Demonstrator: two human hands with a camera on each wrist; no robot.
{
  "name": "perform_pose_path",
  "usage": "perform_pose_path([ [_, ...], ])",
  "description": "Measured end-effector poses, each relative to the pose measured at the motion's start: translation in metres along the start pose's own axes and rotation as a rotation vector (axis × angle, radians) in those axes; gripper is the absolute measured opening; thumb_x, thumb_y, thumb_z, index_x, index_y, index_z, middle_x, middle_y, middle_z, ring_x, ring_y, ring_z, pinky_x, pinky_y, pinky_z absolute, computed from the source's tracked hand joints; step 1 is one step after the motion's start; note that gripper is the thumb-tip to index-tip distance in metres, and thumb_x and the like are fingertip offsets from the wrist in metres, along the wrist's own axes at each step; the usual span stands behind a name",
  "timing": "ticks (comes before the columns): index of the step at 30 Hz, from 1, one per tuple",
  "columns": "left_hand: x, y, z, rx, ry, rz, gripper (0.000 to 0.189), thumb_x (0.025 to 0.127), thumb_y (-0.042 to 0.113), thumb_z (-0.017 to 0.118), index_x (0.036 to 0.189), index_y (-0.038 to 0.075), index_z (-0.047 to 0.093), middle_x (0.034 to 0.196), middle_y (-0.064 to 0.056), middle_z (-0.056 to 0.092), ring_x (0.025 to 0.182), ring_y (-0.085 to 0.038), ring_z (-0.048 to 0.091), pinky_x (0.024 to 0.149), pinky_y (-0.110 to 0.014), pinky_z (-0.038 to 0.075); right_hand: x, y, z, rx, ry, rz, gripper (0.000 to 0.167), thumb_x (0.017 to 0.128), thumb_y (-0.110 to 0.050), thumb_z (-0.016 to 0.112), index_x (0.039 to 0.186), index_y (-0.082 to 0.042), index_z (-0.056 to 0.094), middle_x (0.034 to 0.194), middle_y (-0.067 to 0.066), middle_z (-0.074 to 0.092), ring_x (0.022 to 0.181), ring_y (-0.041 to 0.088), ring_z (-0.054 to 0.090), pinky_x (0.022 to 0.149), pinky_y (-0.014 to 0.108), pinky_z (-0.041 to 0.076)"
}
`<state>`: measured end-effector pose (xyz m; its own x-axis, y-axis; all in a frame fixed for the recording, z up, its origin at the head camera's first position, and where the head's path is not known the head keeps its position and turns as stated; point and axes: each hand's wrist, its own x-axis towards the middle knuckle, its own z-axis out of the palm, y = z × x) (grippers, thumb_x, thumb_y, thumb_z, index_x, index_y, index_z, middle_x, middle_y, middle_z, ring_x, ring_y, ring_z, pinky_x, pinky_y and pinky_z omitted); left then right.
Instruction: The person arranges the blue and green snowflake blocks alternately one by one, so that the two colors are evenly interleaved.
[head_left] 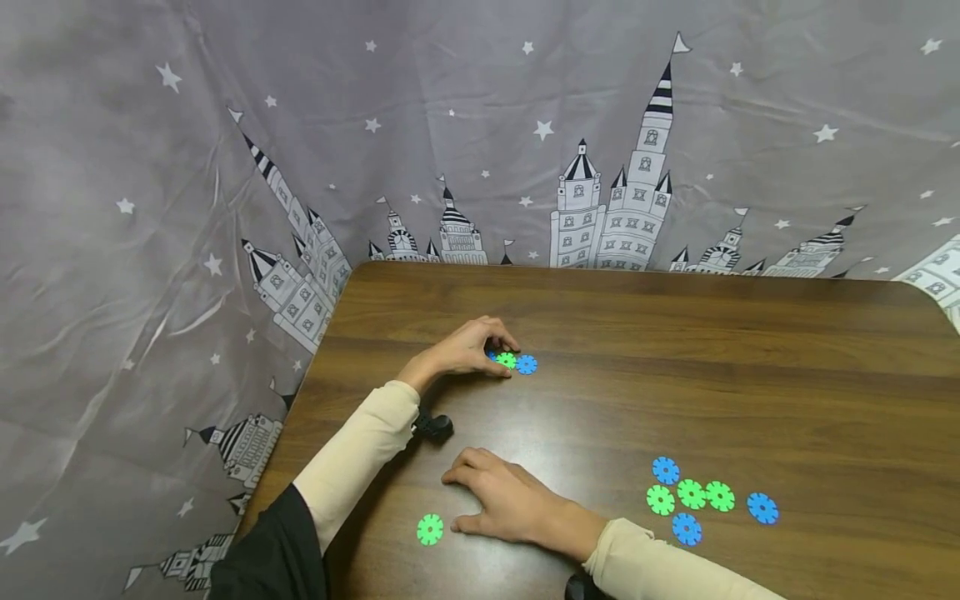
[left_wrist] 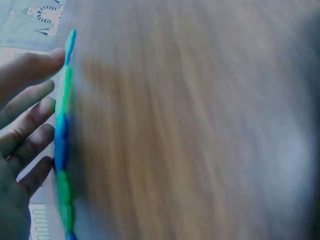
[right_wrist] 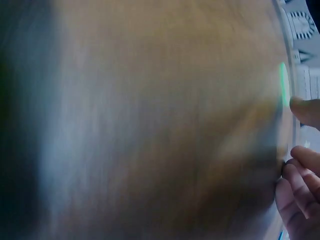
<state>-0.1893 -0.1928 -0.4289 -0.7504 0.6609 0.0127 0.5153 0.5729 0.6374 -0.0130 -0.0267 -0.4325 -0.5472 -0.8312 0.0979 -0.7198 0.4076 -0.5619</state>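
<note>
My left hand (head_left: 467,346) arches over a short row of notched plastic discs at the table's far left. Within that row, a green disc (head_left: 506,360) lies between thumb and fingers, a blue disc (head_left: 527,364) shows just past the fingertips, and another blue one is partly hidden by the hand. From the left wrist, the green disc (left_wrist: 64,197) and blue disc (left_wrist: 60,142) appear edge-on beside loosely spread fingers. Nearer the front, my right hand (head_left: 513,500) hovers low over the table with nothing in it. A single green disc (head_left: 430,529) lies just left of its thumb.
Right of the right hand lies a loose group of blue discs (head_left: 665,470) and green discs (head_left: 692,494), with one blue disc (head_left: 762,508) a little apart. The brown wooden table (head_left: 675,358) backs onto a grey curtain (head_left: 465,100) printed with castles and stars.
</note>
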Motion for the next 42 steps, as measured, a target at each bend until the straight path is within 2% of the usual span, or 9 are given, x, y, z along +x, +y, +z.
perform_pose_path([
  [7, 0.009, 0.005, 0.006, 0.051, -0.014, 0.000, 0.043, 0.072, 0.026, 0.087, 0.111, 0.012, 0.075, 0.099, 0.001, 0.065, 0.094, -0.015, 0.054, 0.086, -0.031, 0.042, 0.000, -0.020, 0.012, -0.096, -0.006, -0.138, 0.048, 0.078, -0.038, 0.082, 0.118, -0.016, 0.067, 0.110, -0.010, 0.055, 0.105, 0.002, 0.053, 0.083, 0.012, 0.044],
  [13, 0.014, 0.007, 0.010, 0.078, -0.029, 0.031, 0.042, 0.074, 0.026, 0.085, 0.112, 0.013, 0.074, 0.102, 0.001, 0.066, 0.097, -0.015, 0.054, 0.088, -0.032, 0.040, 0.001, -0.026, 0.019, -0.115, 0.001, -0.186, 0.043, 0.079, -0.036, 0.081, 0.116, -0.017, 0.069, 0.107, -0.010, 0.055, 0.102, 0.001, 0.053, 0.082, 0.009, 0.042],
  [24, 0.015, 0.011, 0.010, 0.082, -0.023, 0.026, 0.039, 0.074, 0.025, 0.084, 0.110, 0.013, 0.076, 0.102, 0.001, 0.066, 0.097, -0.015, 0.054, 0.088, -0.031, 0.040, 0.005, -0.028, 0.022, -0.100, 0.011, -0.168, 0.028, 0.085, -0.028, 0.076, 0.110, -0.018, 0.071, 0.102, -0.009, 0.056, 0.094, -0.001, 0.053, 0.077, 0.008, 0.041],
  [31, 0.015, 0.011, 0.011, 0.094, -0.023, 0.024, 0.038, 0.074, 0.025, 0.084, 0.109, 0.014, 0.076, 0.102, 0.002, 0.066, 0.097, -0.014, 0.054, 0.088, -0.031, 0.041, 0.007, -0.025, 0.024, -0.131, 0.039, -0.199, 0.026, 0.074, -0.030, 0.080, 0.095, -0.020, 0.069, 0.091, -0.012, 0.053, 0.082, -0.003, 0.048, 0.070, 0.005, 0.037],
  [37, 0.015, 0.009, 0.011, 0.114, -0.026, 0.019, 0.037, 0.075, 0.026, 0.084, 0.109, 0.015, 0.076, 0.103, 0.002, 0.065, 0.096, -0.014, 0.054, 0.087, -0.031, 0.041, 0.006, -0.025, 0.024, -0.185, 0.061, -0.220, 0.029, 0.067, -0.031, 0.080, 0.092, -0.022, 0.067, 0.090, -0.013, 0.053, 0.080, -0.002, 0.047, 0.067, 0.006, 0.037],
  [42, 0.015, 0.009, 0.011, 0.124, -0.033, 0.012, 0.037, 0.075, 0.026, 0.083, 0.109, 0.015, 0.075, 0.104, 0.001, 0.065, 0.097, -0.015, 0.054, 0.089, -0.031, 0.040, 0.004, -0.025, 0.020, -0.102, 0.053, -0.181, 0.029, 0.066, -0.030, 0.080, 0.091, -0.024, 0.068, 0.089, -0.016, 0.054, 0.081, -0.004, 0.048, 0.068, 0.005, 0.037],
])
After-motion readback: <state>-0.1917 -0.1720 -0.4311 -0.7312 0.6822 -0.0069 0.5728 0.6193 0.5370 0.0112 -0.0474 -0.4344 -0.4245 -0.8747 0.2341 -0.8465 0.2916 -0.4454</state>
